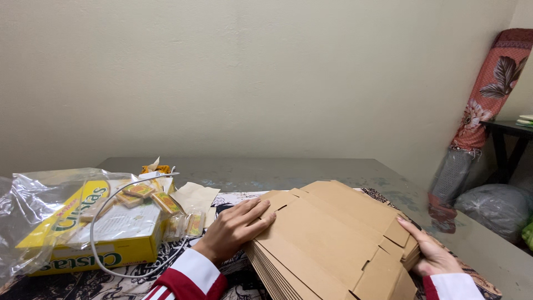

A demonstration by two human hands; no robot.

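2 hands steady a stack of flat cardboard blanks (333, 244) at the counter's (311, 169) near edge. The left hand (236, 228) lies flat, fingers unclenched, on its left side; the right hand (430, 253) cups the right edge. Squaring works best with even pressure from both sides.

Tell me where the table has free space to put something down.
The bare grey table is free behind the stack of flat cardboard boxes, along the wall, and right of the right hand. It is crowded between the yellow box and the left hand: small packets, white cable.
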